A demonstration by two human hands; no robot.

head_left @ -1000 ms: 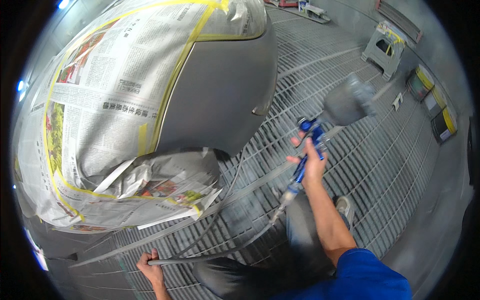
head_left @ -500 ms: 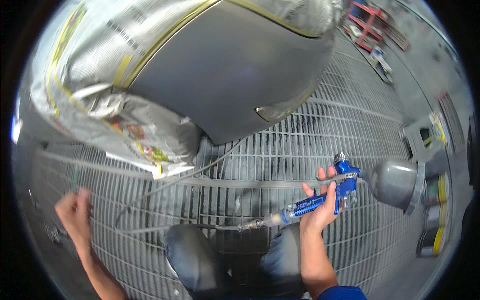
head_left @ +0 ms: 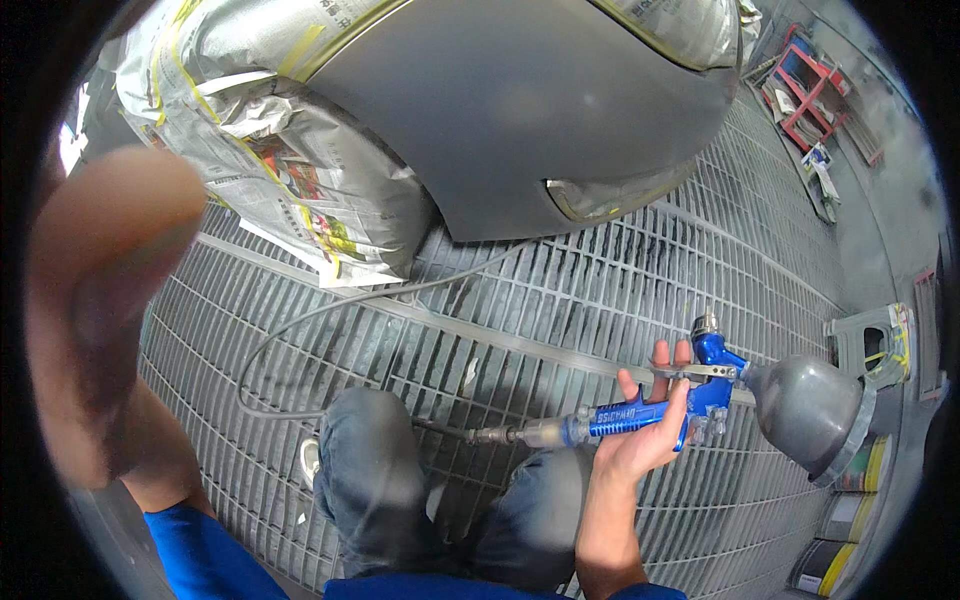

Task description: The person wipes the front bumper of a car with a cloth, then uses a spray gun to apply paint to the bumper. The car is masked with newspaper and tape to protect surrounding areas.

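Observation:
My right hand [head_left: 645, 440], palm up, holds a blue spray gun [head_left: 640, 412]. The thumb lies across the handle while a few fingertips stick out past the trigger. A grey paint cup [head_left: 808, 410] is attached to the gun, to the right of the hand. From the handle's left end, a grey air hose [head_left: 290, 325] loops over the floor. My left hand [head_left: 110, 300] looms large and blurred near the camera at the left edge, and its fingers cannot be made out clearly. Ahead is a grey car body panel [head_left: 500, 110], apart from the gun.
Newspaper masking [head_left: 330, 170] with yellow tape covers the parts beside the panel. Floor grating [head_left: 560, 330] runs under my knees. A red rack [head_left: 810, 95] stands at the far right. A grey stool [head_left: 870, 335] and several cans [head_left: 835, 520] line the right side.
My left hand has risen from low at the left to close before the camera. The view has shifted, so the panel sits further right and higher. The right hand keeps the spray gun.

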